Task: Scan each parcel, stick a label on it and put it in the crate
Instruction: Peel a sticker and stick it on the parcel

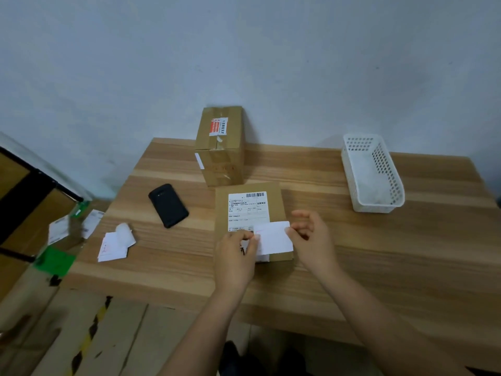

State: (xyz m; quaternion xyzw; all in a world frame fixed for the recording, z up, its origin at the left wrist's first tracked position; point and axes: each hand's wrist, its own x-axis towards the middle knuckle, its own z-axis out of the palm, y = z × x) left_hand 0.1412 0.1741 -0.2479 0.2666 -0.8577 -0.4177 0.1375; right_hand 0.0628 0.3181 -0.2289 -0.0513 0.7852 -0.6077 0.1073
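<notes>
Head view. Left hand (238, 253) curled, thumb and fingertips pinching the left edge of a white label (273, 237). Right hand (311, 238) pinched the label's right edge between thumb and forefinger, its other fingers loosely bent above. Label was a plain, smooth paper rectangle held flat over the near end of the parcel (275, 189); whether it touched the cardboard could not be told.

Parcel was flat brown cardboard, matte, lying mid-desk, with a printed shipping sheet (248, 210) and barcode on top. Behind it, just beside, a taller taped carton (219, 158) stood upright. White plastic crate (390, 172), rectangular with perforated walls, sat well apart at the far right. Black handheld scanner (168, 205), rounded corners, lay to the left. Loose white label sheets (113, 244), one curled, near the left edge. Desk (379, 253) of striped wood grain.
</notes>
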